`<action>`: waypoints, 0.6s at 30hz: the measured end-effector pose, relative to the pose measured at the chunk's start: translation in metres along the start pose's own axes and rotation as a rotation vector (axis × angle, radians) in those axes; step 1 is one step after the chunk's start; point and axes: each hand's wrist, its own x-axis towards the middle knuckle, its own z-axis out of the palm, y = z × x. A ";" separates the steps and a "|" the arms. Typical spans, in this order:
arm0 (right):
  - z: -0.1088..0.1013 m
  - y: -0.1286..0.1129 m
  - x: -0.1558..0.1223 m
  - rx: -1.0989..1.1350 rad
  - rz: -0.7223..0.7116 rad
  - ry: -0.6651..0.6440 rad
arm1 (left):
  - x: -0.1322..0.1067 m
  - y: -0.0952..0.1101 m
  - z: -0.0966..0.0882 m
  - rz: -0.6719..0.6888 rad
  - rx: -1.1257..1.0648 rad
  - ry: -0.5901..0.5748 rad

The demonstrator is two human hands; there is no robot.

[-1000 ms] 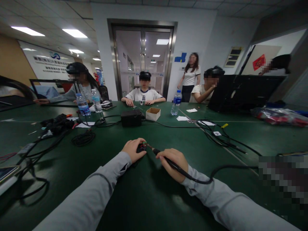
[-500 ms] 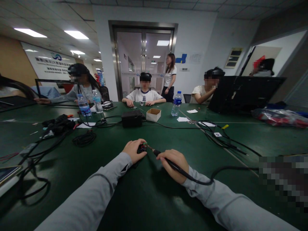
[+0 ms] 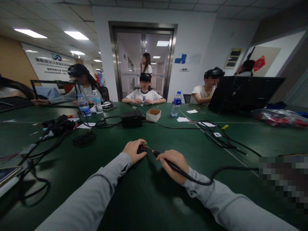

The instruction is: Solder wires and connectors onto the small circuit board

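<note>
My left hand [image 3: 135, 151] rests on the green table and is closed around a small black device with a green circuit board [image 3: 144, 145] and reddish wires on its right side. Its fingers and thumb partly cover the device. In my right hand [image 3: 175, 163] is a soldering iron [image 3: 157, 153], held like a pen. The iron's thin metal tip points up and left and reaches the board; whether it touches cannot be made out. A black cord runs back from the handle over my right wrist.
Beyond my hands stand a black box [image 3: 132, 119], a small open carton [image 3: 153, 115] and a water bottle [image 3: 176, 104]. Coiled cable [image 3: 84, 138] lies left, more cables [image 3: 223, 141] right. A large monitor [image 3: 247, 93] stands far right. Several people are around the table.
Both my hands, the soldering iron and the device stay almost still. The standing person has walked left, into the doorway. The person opposite has brought both hands together; the one at right has lowered an arm.
</note>
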 end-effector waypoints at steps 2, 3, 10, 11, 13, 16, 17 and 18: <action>0.000 0.000 0.000 0.001 0.000 -0.006 | 0.000 0.000 0.000 0.000 0.001 0.004; 0.000 0.000 0.000 0.003 -0.003 -0.007 | 0.000 -0.001 0.000 0.001 0.003 0.005; -0.002 -0.004 0.003 0.016 -0.016 0.008 | 0.000 -0.003 0.002 0.011 0.006 0.011; -0.003 -0.004 0.003 0.017 -0.016 0.009 | 0.001 -0.003 0.002 0.009 0.006 0.010; -0.003 -0.004 0.003 0.020 -0.011 0.006 | 0.000 -0.003 0.002 0.009 0.004 0.010; -0.004 -0.004 0.003 0.022 -0.003 -0.002 | 0.000 -0.003 0.003 0.012 0.003 0.006; -0.004 -0.004 0.003 0.023 -0.003 -0.004 | 0.000 -0.003 0.003 0.013 0.004 0.006; -0.003 -0.004 0.002 0.023 -0.003 -0.008 | 0.000 -0.003 0.003 0.014 0.004 0.006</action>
